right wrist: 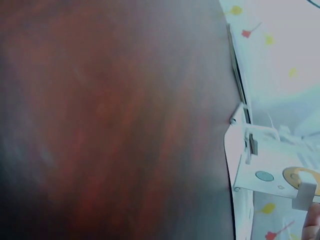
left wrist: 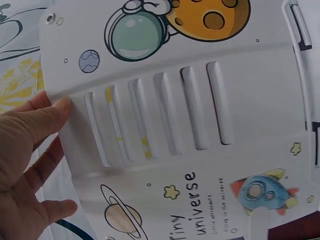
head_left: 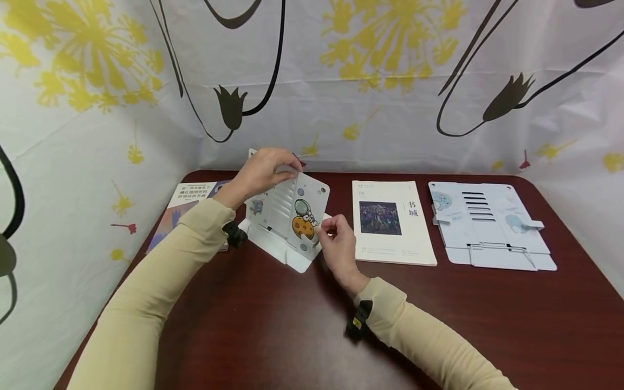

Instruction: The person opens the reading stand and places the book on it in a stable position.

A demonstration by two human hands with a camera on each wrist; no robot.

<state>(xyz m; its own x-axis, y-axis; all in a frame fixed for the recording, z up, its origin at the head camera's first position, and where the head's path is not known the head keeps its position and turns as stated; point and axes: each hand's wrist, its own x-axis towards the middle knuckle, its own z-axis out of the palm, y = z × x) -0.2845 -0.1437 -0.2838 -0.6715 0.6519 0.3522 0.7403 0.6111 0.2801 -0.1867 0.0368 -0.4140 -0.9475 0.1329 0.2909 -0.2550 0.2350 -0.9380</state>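
Note:
A white metal book stand [head_left: 280,208], printed with an astronaut on an orange moon, stands tilted up on its base plate at the back of the table. My left hand [head_left: 265,170] pinches the top edge of its slotted panel, thumb on the printed face in the left wrist view. At the panel's right edge, the thumb and forefinger of my right hand [head_left: 337,246] pinch the small white page clip [right wrist: 304,192]. In the right wrist view only a fingertip [right wrist: 312,220] shows, right at that clip. A rocket and a ringed planet [left wrist: 122,218] decorate the panel's other side.
To the right lies a white book [head_left: 395,222] with a dark picture on its cover. A second white book stand [head_left: 492,225] lies folded at the far right. Behind my left forearm is a colourful book [head_left: 177,208]. A patterned curtain [head_left: 302,81] backs the dark red table [head_left: 273,336].

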